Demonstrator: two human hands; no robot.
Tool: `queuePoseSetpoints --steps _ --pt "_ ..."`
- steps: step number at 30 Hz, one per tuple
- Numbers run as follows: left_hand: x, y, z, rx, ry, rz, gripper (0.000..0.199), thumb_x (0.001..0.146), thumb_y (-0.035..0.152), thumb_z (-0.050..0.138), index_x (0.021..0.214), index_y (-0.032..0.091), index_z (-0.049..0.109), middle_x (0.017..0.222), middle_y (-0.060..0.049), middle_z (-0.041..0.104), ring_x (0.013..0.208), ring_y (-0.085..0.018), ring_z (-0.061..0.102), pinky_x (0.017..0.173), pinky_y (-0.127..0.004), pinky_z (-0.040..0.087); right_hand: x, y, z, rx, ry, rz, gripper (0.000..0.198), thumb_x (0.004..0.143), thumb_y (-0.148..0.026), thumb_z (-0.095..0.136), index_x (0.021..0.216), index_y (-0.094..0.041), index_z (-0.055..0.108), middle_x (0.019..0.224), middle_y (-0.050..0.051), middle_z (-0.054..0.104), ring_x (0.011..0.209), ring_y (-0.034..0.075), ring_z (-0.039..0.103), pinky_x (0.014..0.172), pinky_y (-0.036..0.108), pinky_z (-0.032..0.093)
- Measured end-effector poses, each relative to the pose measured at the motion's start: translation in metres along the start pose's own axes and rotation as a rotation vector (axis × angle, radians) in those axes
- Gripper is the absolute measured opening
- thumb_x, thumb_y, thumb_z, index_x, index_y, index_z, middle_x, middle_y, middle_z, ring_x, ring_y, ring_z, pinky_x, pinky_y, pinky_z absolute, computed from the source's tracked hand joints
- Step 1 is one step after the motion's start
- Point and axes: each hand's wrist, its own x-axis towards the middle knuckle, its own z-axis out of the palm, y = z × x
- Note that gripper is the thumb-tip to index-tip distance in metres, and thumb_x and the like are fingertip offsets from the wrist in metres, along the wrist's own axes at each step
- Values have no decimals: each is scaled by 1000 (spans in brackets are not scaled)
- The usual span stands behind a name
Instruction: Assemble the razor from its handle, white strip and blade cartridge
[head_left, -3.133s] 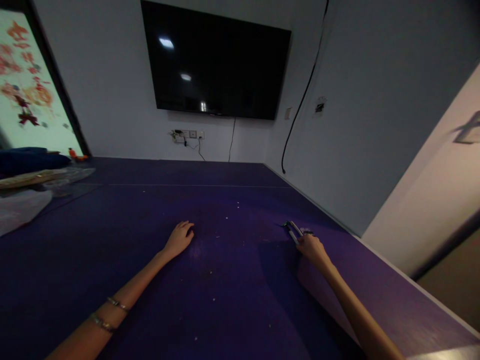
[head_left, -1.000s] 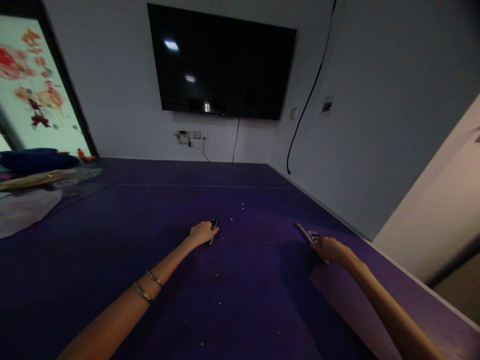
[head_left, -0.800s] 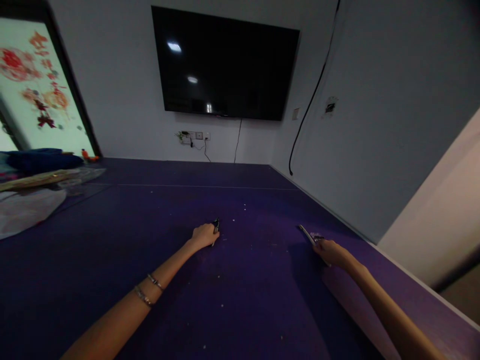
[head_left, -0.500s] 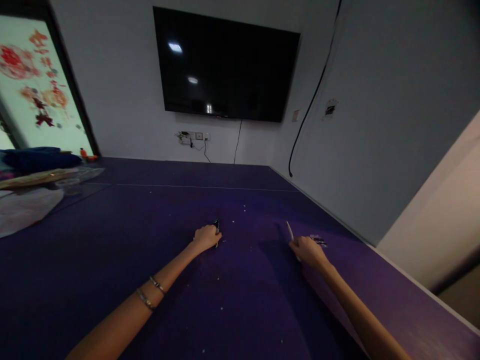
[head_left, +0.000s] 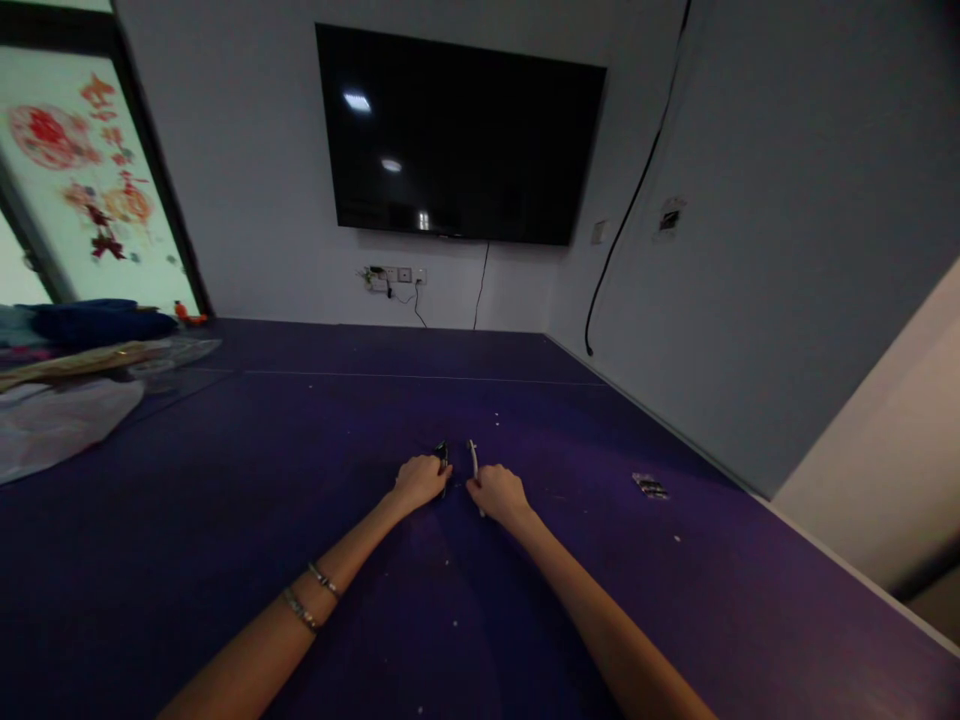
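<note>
My left hand (head_left: pixel 420 483) is closed around a small, thin dark object (head_left: pixel 442 452) whose top end sticks up past the fingers; its kind is too small to make out. Close by on the right, my right hand (head_left: pixel 499 492) grips a slim white stick (head_left: pixel 473 458), held roughly upright with its darker tip above the fist and its lower end showing beneath. A narrow gap separates the two hands and what they hold. Both are low over the purple tabletop (head_left: pixel 360 610). To the right lies a small clear packet (head_left: pixel 650 486) with dark items in it.
Dark blue cloth (head_left: pixel 105 323) and a whitish plastic bag (head_left: pixel 67 425) lie at the left. Small white specks dot the surface. On the far wall hangs a television (head_left: pixel 457 140), with sockets (head_left: pixel 397 276) below. A black cable (head_left: pixel 630 205) dangles at the right.
My right hand has moved left with the white stick, away from the clear packet and up close to my left hand. The left hand keeps its hold; the view has shifted slightly.
</note>
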Motion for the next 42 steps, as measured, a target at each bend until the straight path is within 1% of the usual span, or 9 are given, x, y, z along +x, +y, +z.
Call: queuePoseSetpoints --steps 13,18,21,25,29,33,36,39,42 --pt "-4 3 0 1 38 -36 47 89 41 27 88 16 67 91 -13 68 87 -25 63 73 -32 45 7 -6 1 31 -17 -6 39 82 -38 41 92 -11 66 91 18 66 86 29 64 71 37 47" --pt "-8 2 -3 -42 40 -59 47 89 41 27 87 17 68 92 -11 68 88 -23 62 72 -30 43 8 -1 2 67 -28 7 41 83 -42 39 89 -13 67 90 16 67 83 25 64 69 31 46" --pt "-9 -1 -4 -117 63 -65 44 89 39 29 82 19 68 91 -8 68 86 -21 62 69 -27 41 6 13 -2 138 -8 -18 39 84 -41 39 84 -15 68 85 12 68 80 21 64 68 26 44" --pt "-9 -7 -3 -170 128 -93 44 88 38 29 77 19 66 86 -7 69 80 -18 62 64 -24 37 1 56 -17 257 20 -87 27 81 -29 44 86 -17 68 82 6 69 75 16 64 67 22 44" --pt "-6 -12 -1 -214 202 -119 42 87 36 31 73 17 65 79 -7 68 71 -16 61 58 -23 32 -10 128 -35 368 134 -155 26 75 -20 47 91 -15 67 88 7 68 79 16 62 72 24 45" --pt "-1 -16 1 -268 215 -130 41 87 35 33 67 17 64 74 -6 67 68 -15 59 56 -23 30 -28 213 -48 346 265 9 33 72 -17 49 102 -14 62 99 9 64 86 17 60 79 28 46" --pt "1 -18 3 -302 203 -133 40 86 37 34 67 17 64 72 -5 66 67 -15 58 53 -22 27 -42 269 -55 294 369 163 47 70 -15 49 116 -14 53 108 11 58 77 15 60 75 29 47" --pt "1 -20 4 -317 193 -115 42 85 39 33 65 18 63 68 -4 64 64 -15 57 51 -22 25 -52 309 -60 215 339 214 54 67 -16 53 121 -9 48 113 15 55 79 17 60 74 29 48" --pt "1 -21 5 -313 192 -108 42 84 39 33 64 18 63 67 -3 63 63 -15 56 51 -22 26 -56 329 -64 126 209 137 57 64 -15 55 121 -10 50 117 15 54 93 21 58 77 29 47"
